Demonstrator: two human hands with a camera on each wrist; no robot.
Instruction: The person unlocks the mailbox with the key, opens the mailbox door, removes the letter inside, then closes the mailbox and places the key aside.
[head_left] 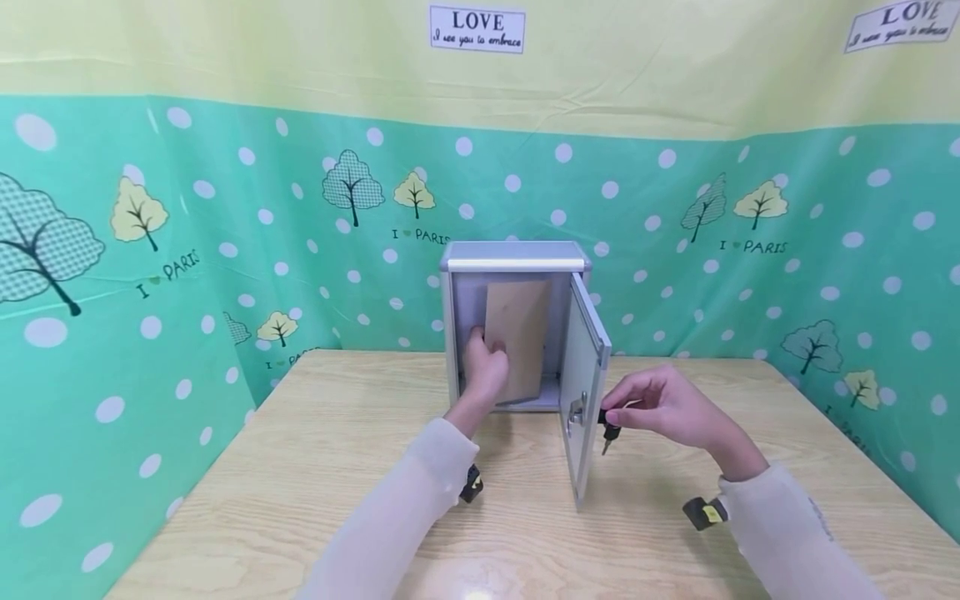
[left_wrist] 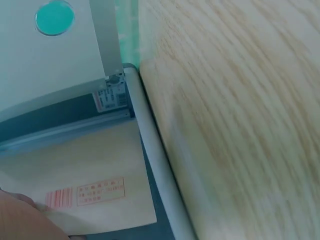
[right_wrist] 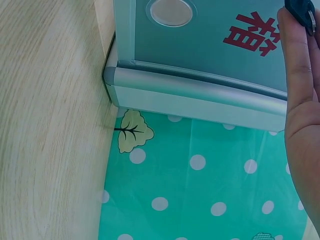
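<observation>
A small grey metal mailbox [head_left: 517, 265] stands with its door [head_left: 587, 358] swung out toward me. Inside it leans a brown paper envelope [head_left: 525, 321], upright, and my left hand [head_left: 483, 368] grips its left edge with the thumb across the front. In the left wrist view, the envelope [left_wrist: 100, 165] shows a red barcode and a red printed box. At the door's outer face, my right hand [head_left: 663, 410] pinches a black-headed key at the lock. A second black-headed key [head_left: 612, 432] hangs below the fingers, blade down.
The mailbox rests on a wood-grain table [head_left: 330, 467], close to a green polka-dot curtain [head_left: 360, 292]. The open door stands between my two hands. Red lettering [right_wrist: 250, 34] and a round window [right_wrist: 171, 11] mark its outer face.
</observation>
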